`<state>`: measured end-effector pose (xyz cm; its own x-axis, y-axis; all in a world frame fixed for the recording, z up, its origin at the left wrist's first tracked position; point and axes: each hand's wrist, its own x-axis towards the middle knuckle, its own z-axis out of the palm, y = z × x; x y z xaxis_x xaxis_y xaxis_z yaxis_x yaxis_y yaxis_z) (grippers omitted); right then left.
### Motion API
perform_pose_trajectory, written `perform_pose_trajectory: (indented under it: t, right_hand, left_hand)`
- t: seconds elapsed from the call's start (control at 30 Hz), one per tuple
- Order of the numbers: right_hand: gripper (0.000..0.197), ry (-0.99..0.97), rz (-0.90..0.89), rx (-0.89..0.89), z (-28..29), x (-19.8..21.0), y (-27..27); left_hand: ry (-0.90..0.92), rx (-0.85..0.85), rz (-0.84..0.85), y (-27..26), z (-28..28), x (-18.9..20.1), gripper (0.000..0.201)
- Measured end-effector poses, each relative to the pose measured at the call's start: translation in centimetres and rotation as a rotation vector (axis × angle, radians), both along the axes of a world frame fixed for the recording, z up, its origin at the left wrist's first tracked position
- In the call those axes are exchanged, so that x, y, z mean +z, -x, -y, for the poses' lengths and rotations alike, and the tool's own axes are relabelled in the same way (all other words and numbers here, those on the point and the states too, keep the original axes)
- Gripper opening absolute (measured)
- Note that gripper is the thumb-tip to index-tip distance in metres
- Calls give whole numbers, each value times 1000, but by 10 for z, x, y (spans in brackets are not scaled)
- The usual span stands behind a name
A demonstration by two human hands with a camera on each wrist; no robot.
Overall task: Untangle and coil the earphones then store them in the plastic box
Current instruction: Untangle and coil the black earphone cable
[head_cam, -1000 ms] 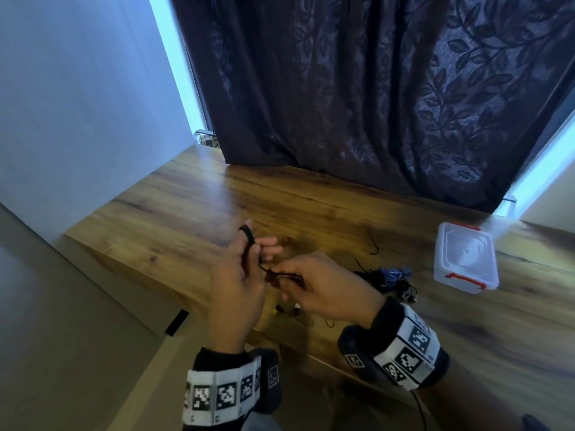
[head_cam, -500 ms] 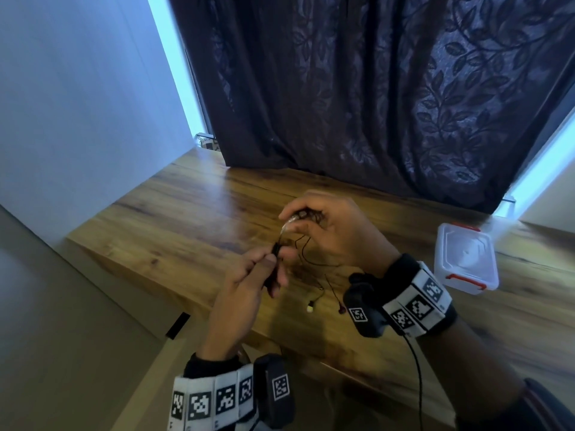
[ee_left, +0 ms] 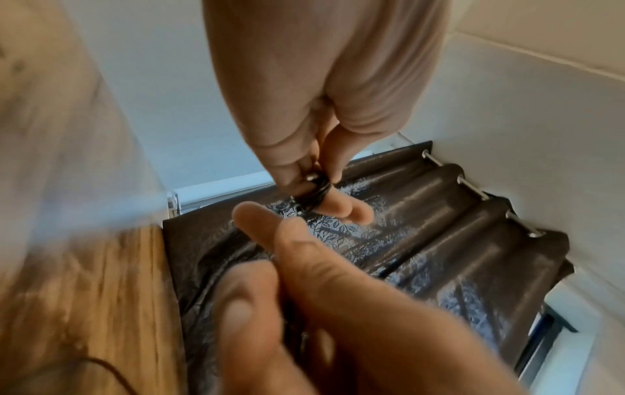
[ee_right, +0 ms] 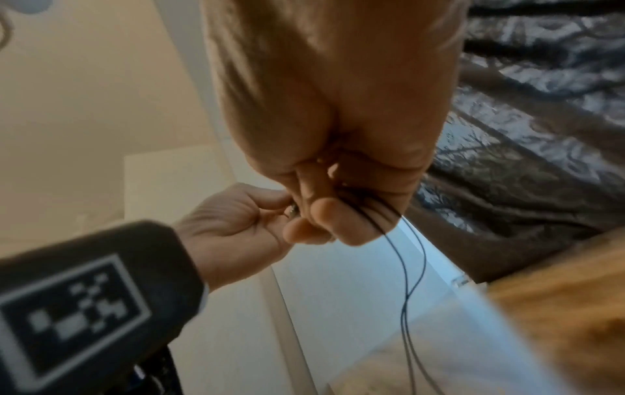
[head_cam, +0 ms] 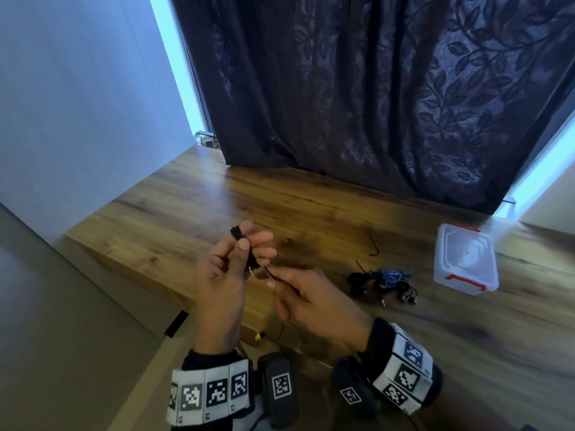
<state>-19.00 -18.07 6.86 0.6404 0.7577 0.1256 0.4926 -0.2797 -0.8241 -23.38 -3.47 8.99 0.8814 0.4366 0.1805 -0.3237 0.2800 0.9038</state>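
A black earphone cable (head_cam: 237, 234) is wound in loops round the raised fingers of my left hand (head_cam: 231, 259), whose thumb presses the coil (ee_left: 316, 191); the metal plug shows at the coil. My right hand (head_cam: 289, 290) pinches the free cable just right of the left hand, and two thin strands (ee_right: 411, 280) hang below it. A yellow-tipped earbud (head_cam: 257, 336) dangles by the table's front edge. The clear plastic box (head_cam: 465, 259) with red latches stands lidded at the right of the table.
A tangled pile of black and blue earphones (head_cam: 384, 279) lies on the wooden table (head_cam: 186, 219) left of the box. A loose black cable piece (head_cam: 373, 244) lies behind it. A dark patterned curtain (head_cam: 373, 104) hangs along the back edge.
My right hand came down from above the left hand to just right of it, drawing the cable along. The left hand rose, fingers upright, with the coil round them.
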Motion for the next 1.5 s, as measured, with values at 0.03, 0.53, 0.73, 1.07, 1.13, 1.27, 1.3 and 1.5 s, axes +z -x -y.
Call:
perform_pose_trajectory:
  t: [0.03,0.53,0.73,1.07,1.13,1.27,1.3,1.5]
  right_hand:
    - [24,31,36,17,2,4,0]
    - [10,40,472,53,31,71,-33]
    - [4,-229,322,-164,18,77,-61]
    - [22,-64,-145,-82,-9,6,-7]
    - [30,13,-90,-44,-6,5,1]
    - [16,191,104,32,9,24,-2]
    - [15,198,149,49,13,31,-5]
    - [11,102,406,99,26,77,-35]
  left_hand:
    - [-23,22,-5,-1,2,-1,28]
    - [-561,-182,25,0,6,-8,29]
    - [-175,-350,41,3,4,-1,34]
    - [-255,-50,46,2,1,-3,35]
    - [-523,62,-12,-1,-2,-9,30]
    - [-805,89,-66,-3,-5,-17,21]
    - [-828,69,-79,-2,-5,-18,20]
    - [-542,-178,-113,4,-4,-7,28]
